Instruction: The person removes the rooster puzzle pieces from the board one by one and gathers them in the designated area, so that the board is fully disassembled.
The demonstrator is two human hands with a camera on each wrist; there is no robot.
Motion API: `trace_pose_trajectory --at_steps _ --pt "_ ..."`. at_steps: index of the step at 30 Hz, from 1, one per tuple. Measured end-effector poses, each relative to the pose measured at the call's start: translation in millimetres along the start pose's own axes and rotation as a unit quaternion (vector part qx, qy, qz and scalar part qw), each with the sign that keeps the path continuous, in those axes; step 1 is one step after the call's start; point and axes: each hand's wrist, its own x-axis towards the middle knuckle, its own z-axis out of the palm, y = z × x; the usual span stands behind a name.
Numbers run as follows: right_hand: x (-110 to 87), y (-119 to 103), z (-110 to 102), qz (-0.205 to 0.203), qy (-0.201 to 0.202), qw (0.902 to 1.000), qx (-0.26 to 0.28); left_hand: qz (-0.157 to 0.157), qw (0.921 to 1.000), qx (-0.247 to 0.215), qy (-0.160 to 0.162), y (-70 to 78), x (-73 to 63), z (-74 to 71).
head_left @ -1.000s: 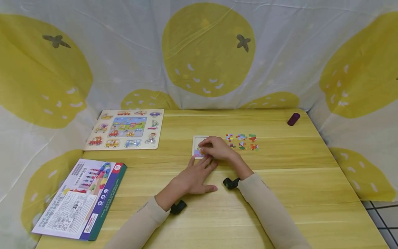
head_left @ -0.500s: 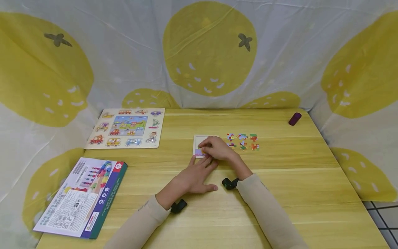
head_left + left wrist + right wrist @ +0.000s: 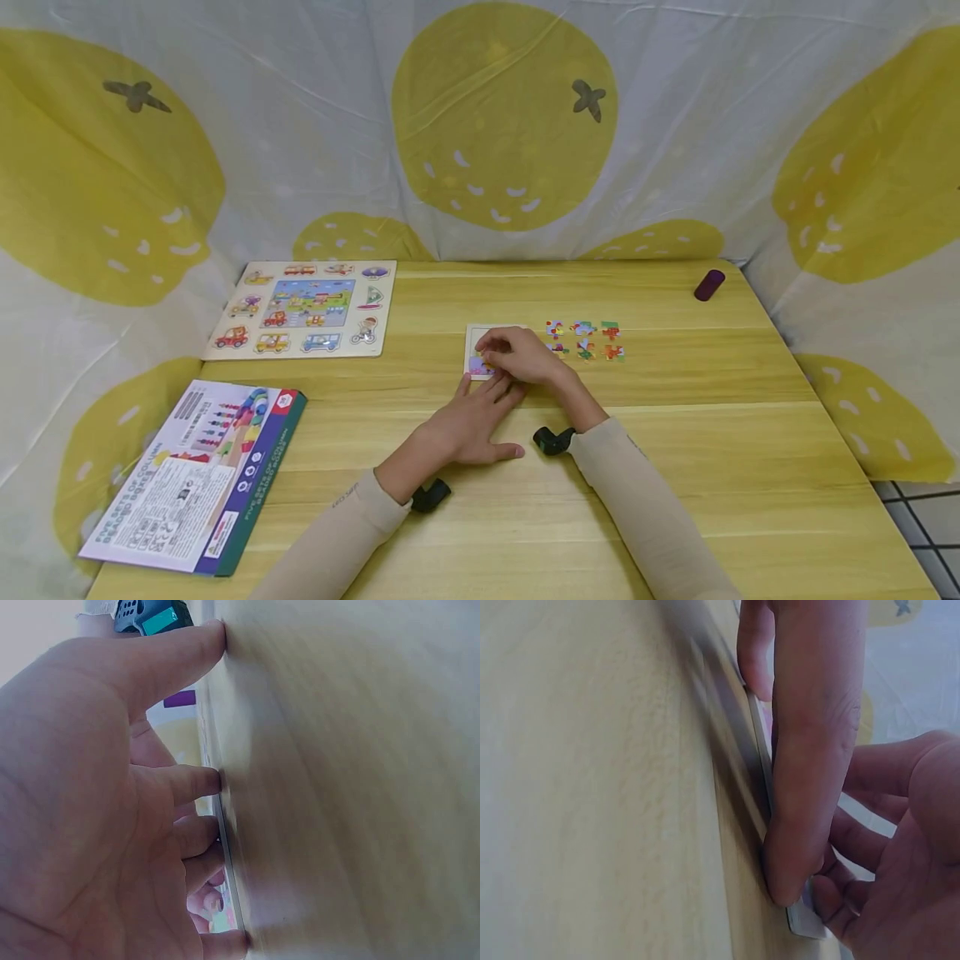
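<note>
A small white-rimmed puzzle board [image 3: 471,342] lies on the table in the head view, with a pink and lilac picture at its lower left. My left hand [image 3: 471,429] is spread flat, its fingertips against the board's near edge; the left wrist view shows those fingers [image 3: 199,780] along the thin edge. Above the board, my right hand [image 3: 523,357] has thumb and forefinger curled together, pinching a small puzzle piece at the picture. The fingers mostly hide the piece. Several loose jigsaw pieces [image 3: 611,331] lie in two rows just right of the board.
At the back left lies a wooden vehicle puzzle [image 3: 389,304]. A boxed bead set [image 3: 180,479] lies at the front left. Toward the far right corner is a dark purple cylinder [image 3: 709,285]. A lemon-print cloth [image 3: 506,117] encloses the table's back and sides.
The right fingertips shift very slightly over the board's lower left picture. The left hand stays in place, and the loose pieces lie as before.
</note>
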Motion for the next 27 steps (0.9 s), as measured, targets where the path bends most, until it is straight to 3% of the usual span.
trace_pose_trajectory --at_steps 20,27 --pt "0.0 -3.6 -1.0 0.007 -0.013 0.9999 -0.001 -0.002 1.0 0.009 0.002 0.8 -0.1 3.6" --pt "-0.6 0.4 -3.3 0.001 0.011 0.9997 0.024 -0.002 1.0 0.004 0.003 -0.1 0.1 2.2"
